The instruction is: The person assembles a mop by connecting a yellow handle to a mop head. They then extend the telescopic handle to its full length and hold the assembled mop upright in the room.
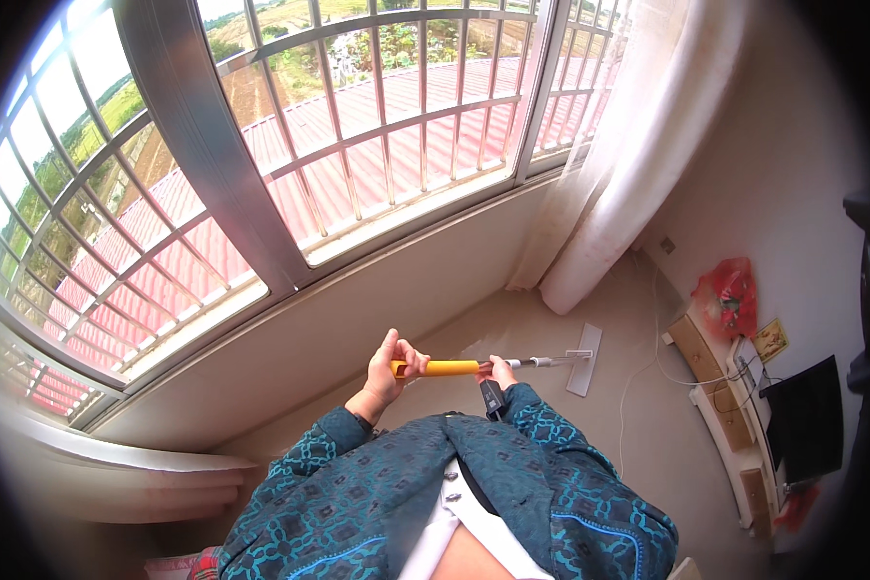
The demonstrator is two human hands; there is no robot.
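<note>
A flat mop with a yellow grip (451, 367) and a thin metal pole runs from left to right in front of me. Its pale rectangular head (584, 372) rests on the floor near the curtain. At the end of the yellow grip, my left hand (389, 375) has its fingers curled round it, thumb pointing up. Where the yellow part meets the pole, my right hand (499, 371) is closed on it. A black device (493, 397) sits at my right wrist.
Barred windows (377, 126) stand above a low wall ahead. White curtains (604, 227) hang beside them. To the right, a low TV stand (720, 406) carries a red plastic bag (728, 298) and a dark television (804, 420). A white cable (624, 406) trails across the floor.
</note>
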